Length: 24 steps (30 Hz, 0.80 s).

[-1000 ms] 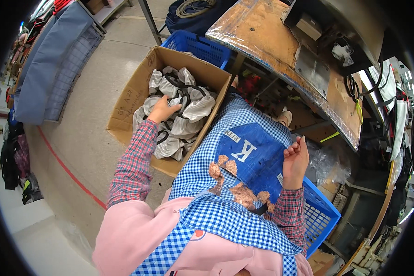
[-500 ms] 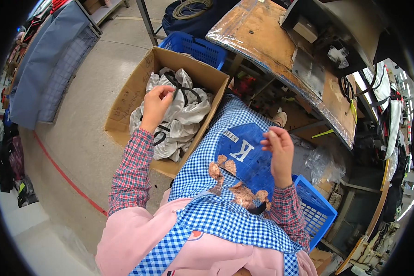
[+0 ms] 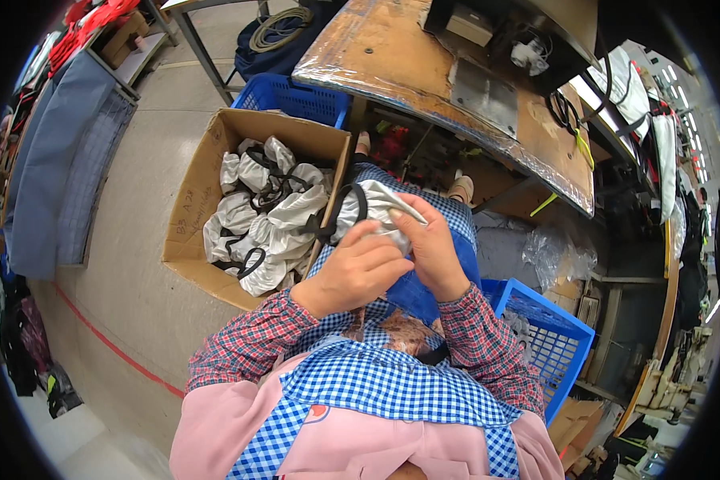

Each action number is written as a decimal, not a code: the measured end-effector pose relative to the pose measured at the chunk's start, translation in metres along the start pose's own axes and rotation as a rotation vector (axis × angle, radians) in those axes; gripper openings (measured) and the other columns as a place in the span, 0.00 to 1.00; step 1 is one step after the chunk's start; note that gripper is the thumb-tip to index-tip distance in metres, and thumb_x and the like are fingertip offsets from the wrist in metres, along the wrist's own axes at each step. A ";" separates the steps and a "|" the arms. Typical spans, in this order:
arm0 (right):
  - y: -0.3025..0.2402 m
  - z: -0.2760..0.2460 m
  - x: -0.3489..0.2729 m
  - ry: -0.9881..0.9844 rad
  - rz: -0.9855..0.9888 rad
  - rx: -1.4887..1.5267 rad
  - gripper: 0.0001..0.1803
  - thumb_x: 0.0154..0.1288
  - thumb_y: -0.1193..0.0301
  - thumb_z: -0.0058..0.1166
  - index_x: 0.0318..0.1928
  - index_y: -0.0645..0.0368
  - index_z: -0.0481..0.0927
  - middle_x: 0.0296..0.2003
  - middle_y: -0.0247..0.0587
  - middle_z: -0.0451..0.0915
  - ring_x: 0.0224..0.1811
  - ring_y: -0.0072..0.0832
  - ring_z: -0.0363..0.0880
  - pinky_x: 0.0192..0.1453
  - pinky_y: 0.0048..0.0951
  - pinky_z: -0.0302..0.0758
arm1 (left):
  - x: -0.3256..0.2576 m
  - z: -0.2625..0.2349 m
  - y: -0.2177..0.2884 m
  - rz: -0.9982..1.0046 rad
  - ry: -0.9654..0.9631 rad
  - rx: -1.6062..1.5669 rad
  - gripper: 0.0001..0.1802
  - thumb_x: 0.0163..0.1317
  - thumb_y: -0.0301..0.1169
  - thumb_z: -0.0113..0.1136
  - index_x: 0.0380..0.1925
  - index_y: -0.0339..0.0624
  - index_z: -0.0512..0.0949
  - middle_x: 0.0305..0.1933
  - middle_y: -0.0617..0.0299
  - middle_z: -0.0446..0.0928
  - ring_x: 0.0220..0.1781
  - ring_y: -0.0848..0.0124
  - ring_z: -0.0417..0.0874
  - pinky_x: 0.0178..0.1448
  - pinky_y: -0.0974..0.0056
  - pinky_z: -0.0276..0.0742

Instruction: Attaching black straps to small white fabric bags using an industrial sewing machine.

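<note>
Head view, looking down over a blue-checked apron [image 3: 392, 384] and plaid sleeves: left hand [image 3: 356, 268] and right hand [image 3: 432, 248] together over the lap, both closed on one grey-white fabric piece with black strap [image 3: 364, 210], left grip pinching its near edge, right grip curled round its right side, fingertips [image 3: 400, 218] on the cloth. Piece held just right of an open cardboard box [image 3: 196, 216], black strap hanging against the box's right wall. Inside the box, a heap of more grey-white pieces with black straps [image 3: 264, 216], tumbled and overlapping. Dark handwritten marks on the box's left inner flap, too bent to make out. Behind the box, a blue plastic crate [image 3: 292, 96]; at lower right, touching the knee side, a second blue crate [image 3: 556, 336] with lattice walls. Above, a worn wooden bench [image 3: 392, 60] with a metal plate set in it. Crumpled clear plastic bag [image 3: 556, 260] under the bench's right end. Far left, blue-grey garments [image 3: 56, 152] hanging.
</note>
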State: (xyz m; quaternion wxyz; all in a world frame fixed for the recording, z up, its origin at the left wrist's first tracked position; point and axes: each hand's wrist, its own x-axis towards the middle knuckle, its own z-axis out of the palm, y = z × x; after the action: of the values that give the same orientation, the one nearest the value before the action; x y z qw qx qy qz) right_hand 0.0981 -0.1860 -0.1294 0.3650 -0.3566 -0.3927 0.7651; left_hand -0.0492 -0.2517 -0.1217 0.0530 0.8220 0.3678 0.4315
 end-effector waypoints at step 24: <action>-0.024 -0.048 -0.024 0.067 -0.076 -0.250 0.16 0.72 0.63 0.48 0.53 0.60 0.76 0.40 0.31 0.80 0.39 0.18 0.77 0.45 0.20 0.74 | 0.043 -0.024 -0.019 -0.539 -0.125 -0.489 0.09 0.55 0.23 0.62 0.36 0.34 0.78 0.34 0.58 0.78 0.34 0.67 0.79 0.39 0.67 0.73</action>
State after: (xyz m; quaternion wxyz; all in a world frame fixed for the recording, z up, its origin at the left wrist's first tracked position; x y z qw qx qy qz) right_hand 0.1564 -0.1791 -0.1238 0.3591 -0.4096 -0.4858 0.6835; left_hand -0.0626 -0.2149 -0.0855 0.3819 0.6835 0.4533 0.4260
